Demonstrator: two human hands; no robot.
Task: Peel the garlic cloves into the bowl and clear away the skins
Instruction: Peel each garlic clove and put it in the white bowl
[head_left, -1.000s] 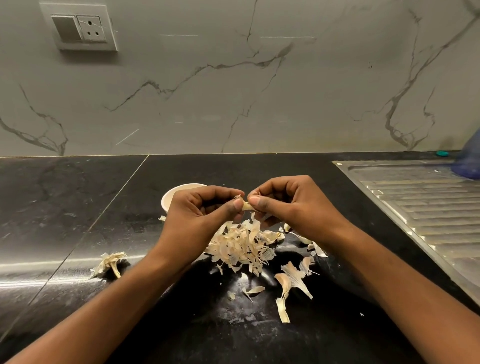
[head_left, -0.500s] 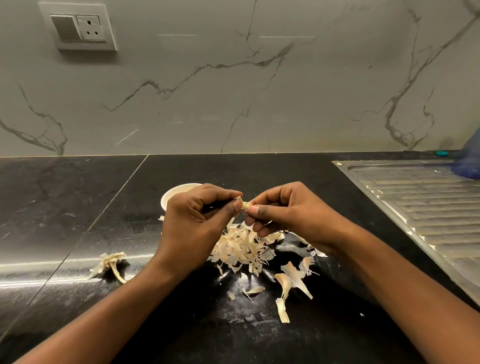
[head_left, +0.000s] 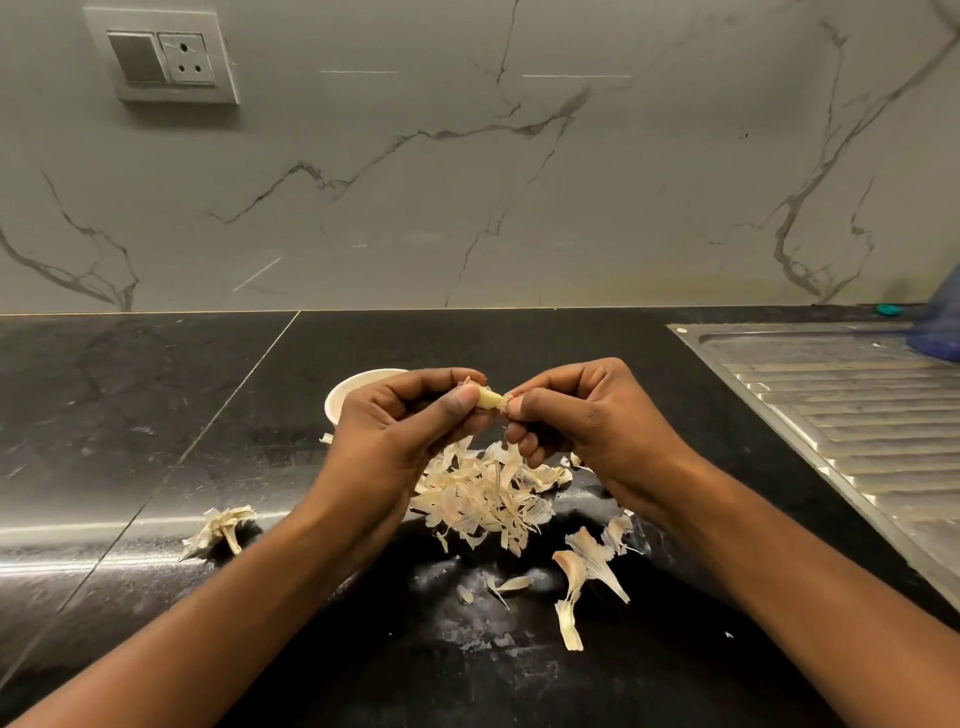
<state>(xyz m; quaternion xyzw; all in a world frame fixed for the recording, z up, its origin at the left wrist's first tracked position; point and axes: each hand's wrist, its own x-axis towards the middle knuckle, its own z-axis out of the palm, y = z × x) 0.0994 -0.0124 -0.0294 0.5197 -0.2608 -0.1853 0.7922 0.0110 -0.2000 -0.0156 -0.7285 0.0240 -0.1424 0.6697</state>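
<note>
A switch-and-socket plate sat on the veined marble wall at eleven o'clock. At three o'clock a ribbed steel drainboard lay in the black countertop, a blue object on its far corner.

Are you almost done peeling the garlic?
Several cloves look peeled: a big pile of skins lies on the counter. Right now the left hand and right hand pinch one garlic clove, partly bare. Left to do: drop it in the bowl, whose inside is hidden, and clear the skins, including the scrap off to the left.
</note>
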